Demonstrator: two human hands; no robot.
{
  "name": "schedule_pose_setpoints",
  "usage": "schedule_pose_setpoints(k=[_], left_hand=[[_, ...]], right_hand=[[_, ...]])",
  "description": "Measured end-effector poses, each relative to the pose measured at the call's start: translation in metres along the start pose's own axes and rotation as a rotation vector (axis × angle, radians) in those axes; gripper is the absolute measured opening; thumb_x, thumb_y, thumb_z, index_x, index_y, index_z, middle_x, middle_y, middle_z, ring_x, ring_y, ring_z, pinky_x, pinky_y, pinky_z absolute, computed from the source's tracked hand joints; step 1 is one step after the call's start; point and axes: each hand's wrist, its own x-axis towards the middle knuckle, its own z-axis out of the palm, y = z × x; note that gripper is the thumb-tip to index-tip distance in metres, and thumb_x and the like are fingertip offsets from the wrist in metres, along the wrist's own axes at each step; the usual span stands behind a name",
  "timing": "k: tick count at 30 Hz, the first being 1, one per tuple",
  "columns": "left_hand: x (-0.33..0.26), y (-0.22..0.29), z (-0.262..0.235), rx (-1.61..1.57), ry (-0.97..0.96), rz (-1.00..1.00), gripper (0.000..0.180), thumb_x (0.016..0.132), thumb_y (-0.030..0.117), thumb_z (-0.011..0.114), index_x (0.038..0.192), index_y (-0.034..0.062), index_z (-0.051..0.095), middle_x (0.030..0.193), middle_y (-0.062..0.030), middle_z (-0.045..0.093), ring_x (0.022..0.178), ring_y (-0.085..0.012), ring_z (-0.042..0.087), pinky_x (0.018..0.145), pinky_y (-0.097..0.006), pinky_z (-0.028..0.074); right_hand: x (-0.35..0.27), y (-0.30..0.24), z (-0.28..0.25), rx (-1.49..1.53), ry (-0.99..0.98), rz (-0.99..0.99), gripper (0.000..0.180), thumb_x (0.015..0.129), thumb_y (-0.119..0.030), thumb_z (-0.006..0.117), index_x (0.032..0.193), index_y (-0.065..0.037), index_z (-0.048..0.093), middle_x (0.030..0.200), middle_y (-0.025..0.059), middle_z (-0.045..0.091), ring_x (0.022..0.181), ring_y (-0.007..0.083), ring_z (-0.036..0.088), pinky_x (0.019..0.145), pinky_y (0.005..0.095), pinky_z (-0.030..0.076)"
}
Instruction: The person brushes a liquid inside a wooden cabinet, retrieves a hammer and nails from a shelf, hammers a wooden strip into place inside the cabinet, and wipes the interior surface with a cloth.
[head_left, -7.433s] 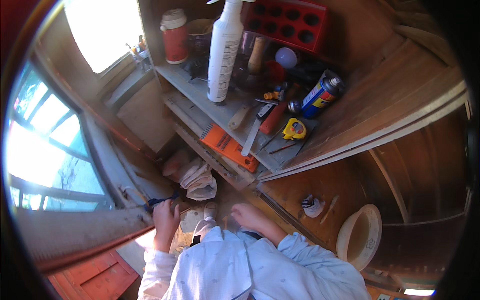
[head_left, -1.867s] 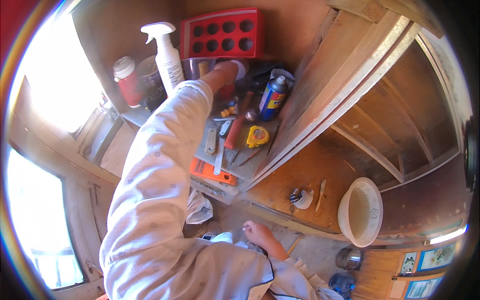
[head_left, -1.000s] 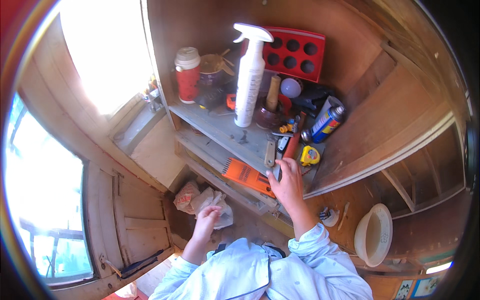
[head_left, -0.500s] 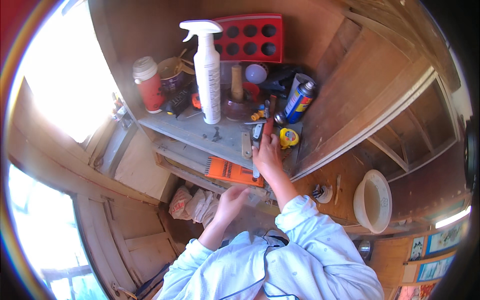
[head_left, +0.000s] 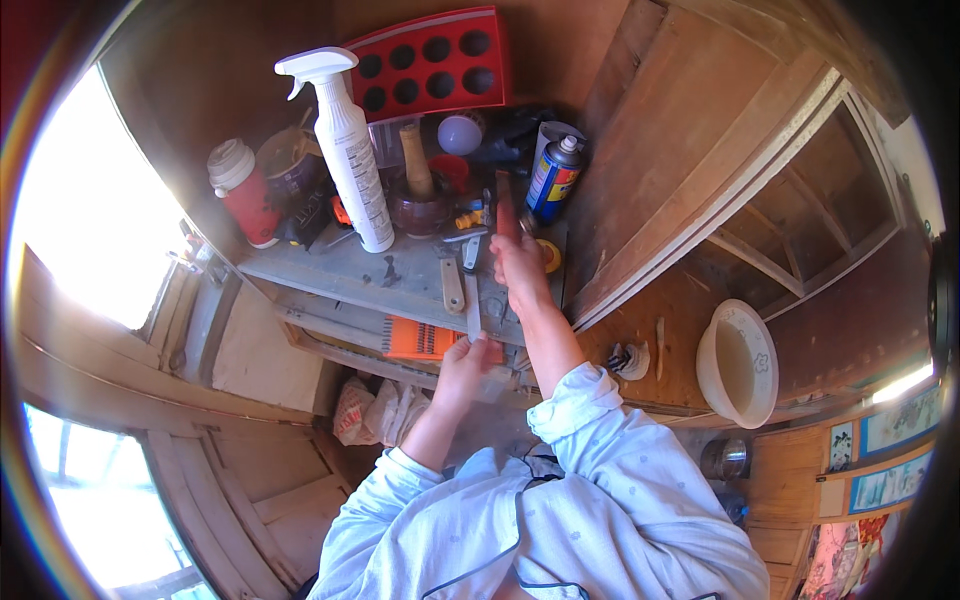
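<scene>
Grey bench (head_left: 330, 275): right hand (head_left: 520, 265) grips reddish tool (head_left: 503, 205), maybe chisel; left hand (head_left: 468, 360) closed on orange-handled tool (head_left: 425, 338) at bench edge.

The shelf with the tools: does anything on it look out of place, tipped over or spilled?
Nothing looks spilled. The spray bottle and the spray can stand upright on the shelf. It is crowded, with small tools lying loose. The orange box sticks out over the lower edge, by the left hand. The right hand holds a red tool.
</scene>
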Motion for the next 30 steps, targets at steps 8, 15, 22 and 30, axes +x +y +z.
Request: schedule_pose_setpoints(k=[8,15,22,30], left_hand=[[0.017,0.019,-0.011,0.195,-0.006,0.017,0.034,0.093,0.032,0.055,0.081,0.0015,0.063,0.067,0.0009,0.058,0.057,-0.006,0.049,0.053,-0.022,0.041],[0.005,0.002,-0.04,0.548,-0.097,0.077,0.032,0.089,0.028,0.06,0.096,-0.0025,0.065,0.078,-0.0028,0.065,0.066,-0.0074,0.054,0.061,-0.023,0.045],[-0.085,-0.056,-0.078,0.278,-0.098,-0.066,0.024,0.092,0.008,0.053,0.113,-0.0026,0.06,0.089,-0.0048,0.065,0.078,-0.011,0.06,0.073,-0.026,0.05],[-0.135,-0.1,0.011,0.204,0.087,-0.18,0.026,0.095,0.021,0.053,0.107,-0.0008,0.061,0.086,-0.0048,0.064,0.073,-0.0102,0.06,0.069,-0.023,0.049]], right_hand=[[-0.034,-0.022,-0.019,0.824,-0.233,-0.015,0.01,0.082,-0.014,0.056,0.087,-0.008,0.05,0.072,0.0006,0.053,0.05,0.0073,0.04,0.045,0.0232,0.031],[-0.103,-0.03,-0.034,0.803,-0.492,-0.072,0.016,0.087,-0.017,0.055,0.099,-0.008,0.05,0.082,0.0022,0.052,0.056,0.0094,0.046,0.052,0.0235,0.037],[-0.157,-0.009,-0.078,0.362,-0.754,0.076,0.042,0.088,-0.014,0.057,0.126,-0.008,0.041,0.076,0.0017,0.051,0.056,0.0096,0.051,0.05,0.025,0.044],[-0.183,0.051,-0.222,-0.362,-0.711,-0.519,0.024,0.084,-0.021,0.065,0.101,-0.007,0.056,0.077,0.0044,0.058,0.064,0.0144,0.056,0.059,0.0283,0.046]])
